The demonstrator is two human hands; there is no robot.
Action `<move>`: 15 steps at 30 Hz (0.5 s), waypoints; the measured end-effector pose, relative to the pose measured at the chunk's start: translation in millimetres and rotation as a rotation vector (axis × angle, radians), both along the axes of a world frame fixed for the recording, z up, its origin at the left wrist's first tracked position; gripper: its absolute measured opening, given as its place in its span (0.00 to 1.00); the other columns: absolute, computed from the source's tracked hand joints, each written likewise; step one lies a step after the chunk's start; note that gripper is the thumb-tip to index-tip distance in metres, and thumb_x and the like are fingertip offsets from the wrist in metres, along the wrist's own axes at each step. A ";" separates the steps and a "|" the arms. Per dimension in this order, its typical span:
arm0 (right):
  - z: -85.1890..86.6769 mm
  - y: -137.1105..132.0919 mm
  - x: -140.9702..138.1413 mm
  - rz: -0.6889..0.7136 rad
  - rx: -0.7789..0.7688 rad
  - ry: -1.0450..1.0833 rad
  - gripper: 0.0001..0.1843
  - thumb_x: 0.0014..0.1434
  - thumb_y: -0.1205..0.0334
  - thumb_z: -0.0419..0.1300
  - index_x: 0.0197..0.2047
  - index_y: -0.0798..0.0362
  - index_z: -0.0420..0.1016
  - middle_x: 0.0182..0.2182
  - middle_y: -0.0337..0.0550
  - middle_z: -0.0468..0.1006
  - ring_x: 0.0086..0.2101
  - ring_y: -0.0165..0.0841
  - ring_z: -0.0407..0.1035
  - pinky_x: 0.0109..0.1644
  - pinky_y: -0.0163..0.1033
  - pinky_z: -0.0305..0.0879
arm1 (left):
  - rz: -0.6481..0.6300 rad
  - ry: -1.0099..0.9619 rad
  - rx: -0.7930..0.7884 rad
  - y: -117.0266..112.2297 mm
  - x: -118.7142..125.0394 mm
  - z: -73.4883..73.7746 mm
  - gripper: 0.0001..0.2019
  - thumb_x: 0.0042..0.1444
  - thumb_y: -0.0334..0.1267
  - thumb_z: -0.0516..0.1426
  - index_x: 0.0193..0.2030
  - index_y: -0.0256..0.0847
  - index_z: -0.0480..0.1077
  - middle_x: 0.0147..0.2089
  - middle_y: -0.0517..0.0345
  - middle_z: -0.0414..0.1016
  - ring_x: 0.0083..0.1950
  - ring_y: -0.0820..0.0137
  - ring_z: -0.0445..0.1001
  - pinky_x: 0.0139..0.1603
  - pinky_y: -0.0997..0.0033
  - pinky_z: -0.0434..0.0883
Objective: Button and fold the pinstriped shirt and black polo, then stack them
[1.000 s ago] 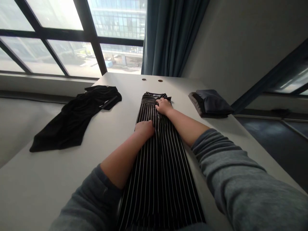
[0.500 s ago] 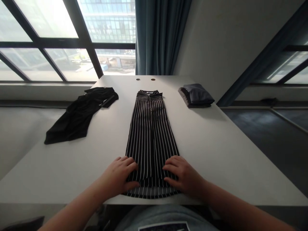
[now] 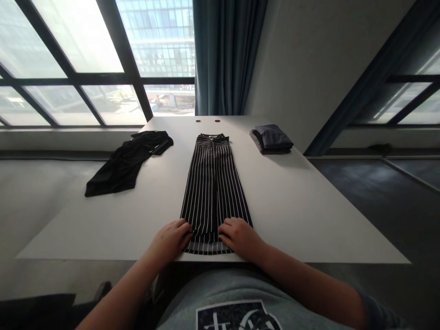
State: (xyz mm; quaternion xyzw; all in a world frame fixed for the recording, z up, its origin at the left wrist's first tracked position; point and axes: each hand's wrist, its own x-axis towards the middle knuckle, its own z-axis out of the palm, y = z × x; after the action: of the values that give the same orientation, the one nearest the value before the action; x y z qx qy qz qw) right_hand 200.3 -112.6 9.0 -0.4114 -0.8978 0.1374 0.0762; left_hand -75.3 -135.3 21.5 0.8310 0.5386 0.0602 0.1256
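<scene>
A black shirt-style garment with white pinstripes [image 3: 213,183] lies lengthwise on the white table [image 3: 292,206], collar at the far end, folded narrow. My left hand [image 3: 170,240] rests on the garment's near left corner, fingers over its edge. My right hand [image 3: 240,237] lies on the near right corner, close to the hem. Neither hand visibly lifts the cloth. To the left lies a crumpled black garment [image 3: 127,162], and a folded dark stack of cloth [image 3: 271,139] sits at the far right.
Two small round grommets [image 3: 208,121] are set near the table's far edge. Large windows [image 3: 79,64] and a blue curtain [image 3: 227,55] stand behind it. My grey shirt [image 3: 233,298] shows below the table's near edge.
Both hands have moved from the collar and middle of the striped garment down to its near hem. The view has levelled and drawn back from the table.
</scene>
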 end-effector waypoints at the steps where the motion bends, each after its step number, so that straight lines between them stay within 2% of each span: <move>1: -0.9 0.5 -1.0 -0.005 0.008 0.005 0.04 0.69 0.65 0.63 0.43 0.55 0.79 0.40 0.46 0.78 0.43 0.38 0.72 0.49 0.43 0.65 | 0.018 -0.004 -0.006 -0.3 0.0 -0.3 0.07 0.69 0.36 0.54 0.44 0.44 0.74 0.45 0.55 0.77 0.47 0.63 0.78 0.50 0.63 0.72; 5: -0.2 3.0 -4.2 -0.006 0.040 0.047 0.05 0.66 0.71 0.62 0.37 0.56 0.77 0.37 0.45 0.78 0.40 0.36 0.71 0.48 0.40 0.66 | 0.061 -0.027 -0.012 -0.6 -2.7 0.9 0.08 0.70 0.36 0.53 0.43 0.43 0.73 0.45 0.55 0.77 0.45 0.64 0.78 0.48 0.64 0.72; 10: 14.2 5.4 -12.8 0.017 0.093 0.144 0.07 0.64 0.73 0.61 0.34 0.53 0.73 0.35 0.42 0.76 0.37 0.34 0.70 0.45 0.38 0.65 | 0.112 -0.093 0.035 -3.1 -15.6 9.7 0.09 0.71 0.39 0.51 0.44 0.44 0.72 0.45 0.55 0.77 0.43 0.65 0.78 0.46 0.65 0.72; 15: 18.5 8.3 -26.8 0.115 0.055 0.051 0.07 0.62 0.74 0.61 0.34 0.54 0.73 0.34 0.43 0.75 0.36 0.34 0.68 0.43 0.38 0.64 | 0.113 -0.125 0.042 -7.3 -25.1 13.1 0.08 0.70 0.38 0.52 0.42 0.44 0.72 0.44 0.56 0.77 0.40 0.66 0.77 0.43 0.67 0.71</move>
State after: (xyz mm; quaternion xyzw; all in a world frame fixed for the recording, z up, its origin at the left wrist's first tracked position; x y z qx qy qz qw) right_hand 173.5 -104.3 27.5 -0.3530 -0.9213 0.1273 0.1023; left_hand -100.4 -142.6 34.6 0.7961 0.5745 0.1304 0.1381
